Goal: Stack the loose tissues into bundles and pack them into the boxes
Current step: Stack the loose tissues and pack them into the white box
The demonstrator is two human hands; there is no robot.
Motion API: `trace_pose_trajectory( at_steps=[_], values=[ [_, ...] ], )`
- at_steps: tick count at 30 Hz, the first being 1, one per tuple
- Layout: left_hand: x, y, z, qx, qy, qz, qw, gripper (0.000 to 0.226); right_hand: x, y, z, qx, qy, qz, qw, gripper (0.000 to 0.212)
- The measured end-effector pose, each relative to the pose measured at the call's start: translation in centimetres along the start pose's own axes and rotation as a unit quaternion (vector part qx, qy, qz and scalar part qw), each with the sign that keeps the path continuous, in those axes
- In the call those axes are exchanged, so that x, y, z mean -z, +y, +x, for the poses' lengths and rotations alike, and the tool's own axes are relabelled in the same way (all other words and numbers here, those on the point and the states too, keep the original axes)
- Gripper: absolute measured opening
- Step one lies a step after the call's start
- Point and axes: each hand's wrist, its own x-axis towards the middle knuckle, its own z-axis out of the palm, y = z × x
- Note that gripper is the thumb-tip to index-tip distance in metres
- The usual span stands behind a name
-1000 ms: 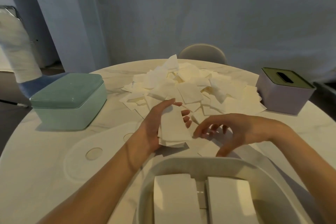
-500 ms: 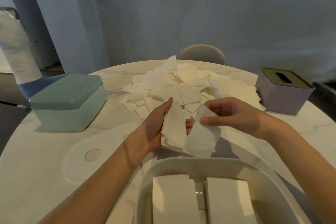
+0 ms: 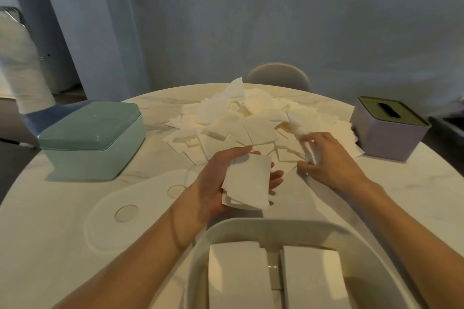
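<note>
A heap of loose white tissues (image 3: pixel 241 120) covers the middle of the round table. My left hand (image 3: pixel 213 183) holds a small stack of tissues (image 3: pixel 247 183) palm-up, thumb along its left edge, just in front of the heap. My right hand (image 3: pixel 326 160) reaches into the heap's right side, its blurred fingers curled on a loose tissue (image 3: pixel 310 153). An open white box (image 3: pixel 200 258) at the near edge holds two tissue bundles (image 3: pixel 238 278) side by side.
A closed mint-green box (image 3: pixel 93 140) stands at the left. A lilac tissue box with a slotted olive lid (image 3: pixel 386 128) stands at the right. A chair back (image 3: pixel 276 75) rises behind the table. A white lid with round marks (image 3: pixel 125 213) lies left of my forearm.
My right hand laid its tissue on the stack in my left hand, then moved right and away into the heap. My left hand tilted the stack flatter.
</note>
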Motion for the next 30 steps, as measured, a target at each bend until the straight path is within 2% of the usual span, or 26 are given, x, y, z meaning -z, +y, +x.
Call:
trace_pose_trajectory(
  at_steps=[3,7,9,13,16,24,26,30],
  values=[
    [-0.1,-0.1,0.2,-0.005,0.011,-0.012,1.000,0.050,-0.7,0.2,0.8,0.027,0.015,-0.012,0.999,0.069],
    [0.3,0.0,0.6,-0.024,0.023,-0.063,0.997,0.053,-0.9,0.2,1.6,0.030,-0.002,-0.058,0.998,0.059],
    [0.7,0.1,0.9,-0.027,0.026,-0.062,0.997,0.051,-0.7,0.2,1.3,0.054,0.025,-0.073,0.996,0.051],
    [0.8,0.3,1.0,-0.040,0.050,-0.070,0.996,0.043,0.0,0.6,0.8,0.098,0.068,-0.040,0.992,0.037],
    [0.9,0.5,0.8,-0.047,0.061,-0.070,0.995,0.043,0.7,0.9,0.6,0.111,0.076,-0.013,0.991,0.035],
    [1.2,0.4,0.7,-0.069,0.069,-0.049,0.994,0.044,3.4,-1.6,-0.5,0.041,0.141,0.182,0.972,0.021],
    [1.2,0.3,0.7,-0.076,0.068,-0.049,0.994,0.040,3.9,-2.3,-0.7,0.017,0.113,0.287,0.951,0.019],
    [1.3,0.0,1.3,-0.092,0.069,-0.033,0.993,0.044,4.0,-4.2,-1.6,-0.006,0.005,0.476,0.880,0.022]
  ],
)
